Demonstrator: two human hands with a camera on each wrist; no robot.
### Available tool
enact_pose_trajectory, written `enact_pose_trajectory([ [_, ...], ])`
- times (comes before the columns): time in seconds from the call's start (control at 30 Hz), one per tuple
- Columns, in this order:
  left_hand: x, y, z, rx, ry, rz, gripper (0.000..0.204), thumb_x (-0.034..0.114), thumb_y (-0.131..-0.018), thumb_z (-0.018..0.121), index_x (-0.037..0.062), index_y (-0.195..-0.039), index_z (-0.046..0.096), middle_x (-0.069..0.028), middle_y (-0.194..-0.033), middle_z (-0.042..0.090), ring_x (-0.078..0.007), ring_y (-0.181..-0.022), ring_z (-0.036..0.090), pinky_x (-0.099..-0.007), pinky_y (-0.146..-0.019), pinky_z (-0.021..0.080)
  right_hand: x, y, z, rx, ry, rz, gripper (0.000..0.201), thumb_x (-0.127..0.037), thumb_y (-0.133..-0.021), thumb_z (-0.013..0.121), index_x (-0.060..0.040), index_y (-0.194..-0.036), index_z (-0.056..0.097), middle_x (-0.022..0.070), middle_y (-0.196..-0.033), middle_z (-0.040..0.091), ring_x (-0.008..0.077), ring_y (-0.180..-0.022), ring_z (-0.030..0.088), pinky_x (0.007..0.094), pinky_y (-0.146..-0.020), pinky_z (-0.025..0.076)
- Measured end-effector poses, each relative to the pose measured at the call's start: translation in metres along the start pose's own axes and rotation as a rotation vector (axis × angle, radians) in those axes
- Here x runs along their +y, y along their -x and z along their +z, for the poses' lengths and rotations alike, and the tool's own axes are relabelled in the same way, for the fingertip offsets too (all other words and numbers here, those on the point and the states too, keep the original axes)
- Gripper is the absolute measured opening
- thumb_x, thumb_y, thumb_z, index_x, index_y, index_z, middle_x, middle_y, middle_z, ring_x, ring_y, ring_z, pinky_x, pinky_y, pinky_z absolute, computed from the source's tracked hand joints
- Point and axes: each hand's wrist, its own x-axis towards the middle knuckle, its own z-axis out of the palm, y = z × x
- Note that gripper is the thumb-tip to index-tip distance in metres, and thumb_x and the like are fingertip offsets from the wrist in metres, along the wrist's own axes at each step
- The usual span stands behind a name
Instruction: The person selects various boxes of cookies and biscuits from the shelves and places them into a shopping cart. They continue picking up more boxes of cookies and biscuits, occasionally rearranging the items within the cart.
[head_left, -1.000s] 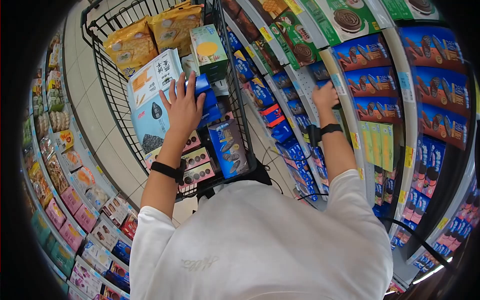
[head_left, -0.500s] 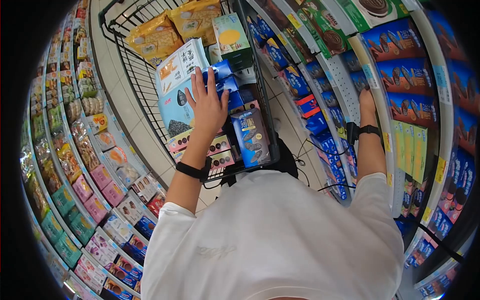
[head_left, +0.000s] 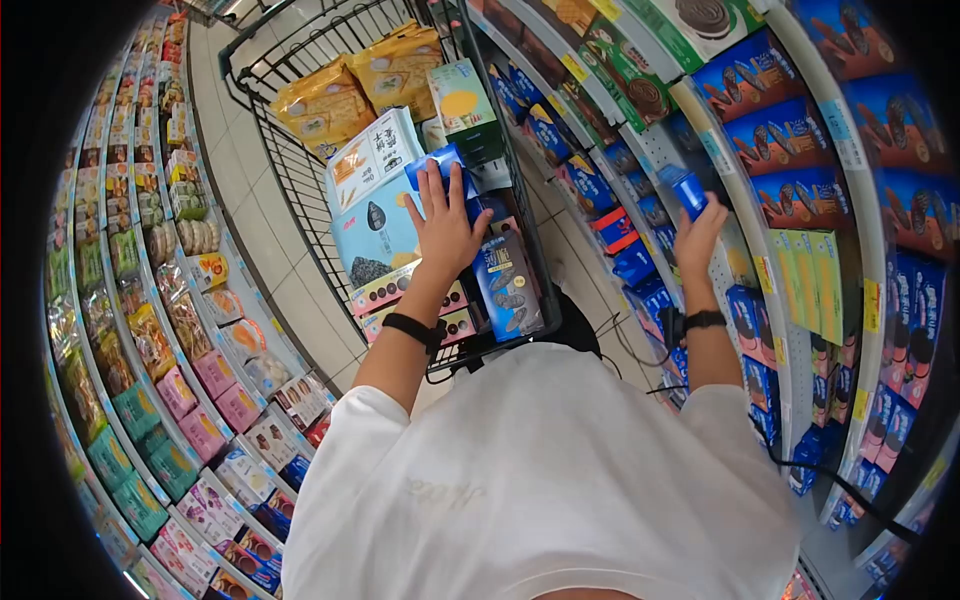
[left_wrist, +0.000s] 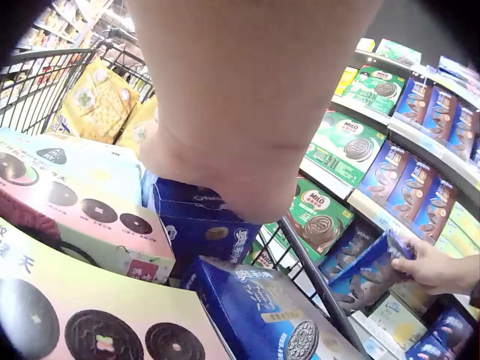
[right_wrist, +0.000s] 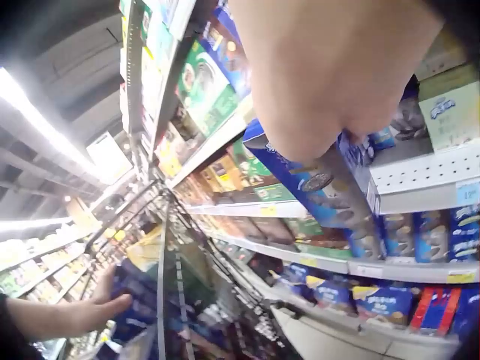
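Note:
In the head view my left hand point(head_left: 445, 228) lies with spread, straight fingers on blue cookie boxes point(head_left: 436, 166) in the shopping cart. Its palm presses a dark blue box point(left_wrist: 202, 225) in the left wrist view. My right hand point(head_left: 702, 238) grips one end of a blue cookie box point(head_left: 684, 190) just in front of the shelf. Dark sandwich cookies are printed on that box's face in the right wrist view, where the hand point(right_wrist: 337, 82) holds it from above, tilted. A separate blue-grey cookie box point(head_left: 507, 283) lies near the cart's handle end.
The black wire cart point(head_left: 262, 135) also carries yellow cracker bags point(head_left: 325, 108), a light blue bag point(head_left: 375, 215), a green box point(head_left: 465, 95) and pink cookie boxes. Stocked shelves point(head_left: 790, 140) line the right; others point(head_left: 180, 370) line the left. A black cable point(head_left: 850, 485) trails beside the right shelf.
The right hand reached into the shelf and has come back out toward the cart with a blue cookie box. The left hand stays on the cart's boxes.

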Motion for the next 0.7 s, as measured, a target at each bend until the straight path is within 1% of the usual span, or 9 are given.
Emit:
enact_pose_trajectory([
  [0.13, -0.006, -0.008, 0.016, 0.061, 0.036, -0.003, 0.089, 0.044, -0.086, 0.061, 0.0112, -0.154, 0.014, -0.0209, -0.159, 0.004, -0.0429, -0.146, 0.001, -0.0657, -0.11, 0.002, -0.067, 0.026, -0.009, -0.106, -0.18, -0.046, 0.052, -0.009, -0.086, 0.066, 0.0025, -0.13, 0.041, 0.0244, -0.116, 0.046, 0.0426, -0.109, 0.048, 0.0445, -0.096, 0.039],
  [0.23, -0.004, -0.009, 0.016, 0.043, 0.05, -0.032, 0.091, 0.043, -0.084, 0.063, 0.0125, -0.154, 0.013, -0.0198, -0.159, 0.003, -0.0422, -0.147, 0.0, -0.0666, -0.11, 0.003, -0.138, 0.035, -0.027, -0.126, -0.344, -0.094, 0.054, -0.012, -0.086, 0.069, 0.0027, -0.13, 0.042, 0.0224, -0.117, 0.047, 0.0366, -0.111, 0.05, 0.0398, -0.096, 0.04],
  [0.27, -0.003, -0.01, 0.015, 0.04, 0.075, -0.047, 0.091, 0.041, -0.083, 0.066, 0.015, -0.153, 0.014, -0.0185, -0.159, 0.004, -0.0416, -0.146, 0.001, -0.0671, -0.109, 0.004, -0.159, 0.034, -0.032, -0.119, -0.342, -0.094, 0.054, -0.012, -0.086, 0.069, 0.0027, -0.13, 0.042, 0.0224, -0.117, 0.047, 0.0366, -0.111, 0.05, 0.0398, -0.096, 0.04],
  [0.33, -0.001, -0.011, 0.008, 0.027, 0.085, -0.045, 0.09, 0.04, -0.082, 0.068, 0.0149, -0.152, 0.017, -0.0177, -0.159, 0.006, -0.0408, -0.146, 0.004, -0.0676, -0.109, 0.006, -0.193, 0.035, -0.036, -0.058, -0.374, -0.3, 0.055, -0.013, -0.083, 0.072, 0.0015, -0.127, 0.043, 0.0209, -0.113, 0.048, 0.0381, -0.104, 0.052, 0.0427, -0.091, 0.043],
  [0.43, -0.004, -0.013, 0.004, 0.011, 0.105, -0.033, 0.089, 0.039, -0.081, 0.069, 0.0151, -0.151, 0.021, -0.0166, -0.159, 0.007, -0.0395, -0.146, 0.006, -0.0685, -0.108, 0.009, -0.229, 0.037, -0.023, -0.049, -0.498, -0.332, 0.057, -0.014, -0.08, 0.074, 0.0013, -0.126, 0.044, 0.02, -0.111, 0.049, 0.0381, -0.102, 0.052, 0.0423, -0.089, 0.043],
  [0.57, -0.01, -0.012, 0.007, 0.002, 0.121, -0.014, 0.089, 0.041, -0.081, 0.069, 0.0155, -0.151, 0.021, -0.0163, -0.159, 0.008, -0.0384, -0.146, 0.006, -0.07, -0.107, 0.009, -0.263, 0.033, 0.007, -0.052, -0.45, -0.261, 0.059, -0.018, -0.08, 0.074, 0.001, -0.127, 0.044, 0.02, -0.111, 0.049, 0.0387, -0.101, 0.053, 0.0432, -0.087, 0.046],
  [0.63, -0.013, -0.011, 0.01, 0.007, 0.115, -0.003, 0.088, 0.043, -0.082, 0.067, 0.0156, -0.151, 0.02, -0.0166, -0.159, 0.008, -0.0387, -0.146, 0.006, -0.0702, -0.107, 0.009, -0.274, 0.032, 0.025, 0.0, -0.393, -0.136, 0.061, -0.023, -0.081, 0.074, 0.0011, -0.127, 0.043, 0.0201, -0.112, 0.049, 0.0392, -0.1, 0.054, 0.0447, -0.083, 0.048],
  [0.67, -0.014, -0.011, 0.013, 0.015, 0.113, 0.003, 0.088, 0.045, -0.082, 0.065, 0.0157, -0.151, 0.02, -0.0169, -0.158, 0.008, -0.039, -0.145, 0.007, -0.0704, -0.107, 0.009, -0.278, 0.029, 0.032, 0.04, -0.361, -0.17, 0.064, -0.025, -0.081, 0.073, -0.0034, -0.132, 0.042, 0.019, -0.11, 0.049, 0.0381, -0.099, 0.056, 0.0457, -0.081, 0.049],
  [0.7, -0.015, -0.011, 0.016, 0.013, 0.113, 0.007, 0.088, 0.045, -0.082, 0.065, 0.0157, -0.151, 0.02, -0.0169, -0.158, 0.008, -0.039, -0.145, 0.007, -0.0704, -0.107, 0.009, -0.282, 0.029, 0.037, 0.042, -0.359, -0.167, 0.064, -0.025, -0.081, 0.073, -0.0034, -0.132, 0.042, 0.019, -0.11, 0.049, 0.0381, -0.099, 0.056, 0.0457, -0.081, 0.049],
])
